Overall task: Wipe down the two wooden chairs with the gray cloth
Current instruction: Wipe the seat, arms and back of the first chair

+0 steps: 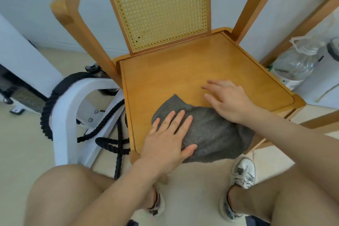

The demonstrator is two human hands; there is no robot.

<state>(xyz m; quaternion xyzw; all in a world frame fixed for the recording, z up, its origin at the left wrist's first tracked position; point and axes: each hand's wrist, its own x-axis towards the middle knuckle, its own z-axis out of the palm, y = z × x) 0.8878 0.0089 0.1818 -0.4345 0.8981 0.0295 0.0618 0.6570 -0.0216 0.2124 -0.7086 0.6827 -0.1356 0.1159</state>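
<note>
Gray cloth (pixel 211 134) lies crumpled at the front edge of the wooden chair (pixel 183 64) seat, with its near portion draped over that edge. The left hand (pixel 168 137) presses flat on the left part of the cloth, fingers straight and close together. The right hand (pixel 231 101) lies with its heel at the far right edge of the cloth, fingers straight and slightly spread over bare seat. A cane backrest (pixel 159 9) rises at the rear edge. Left of the chair stands a white frame (pixel 67 108) wrapped in black rope (pixel 111 143), close against the left edge. A clear plastic bottle (pixel 293 64) stands near the right edge.
</note>
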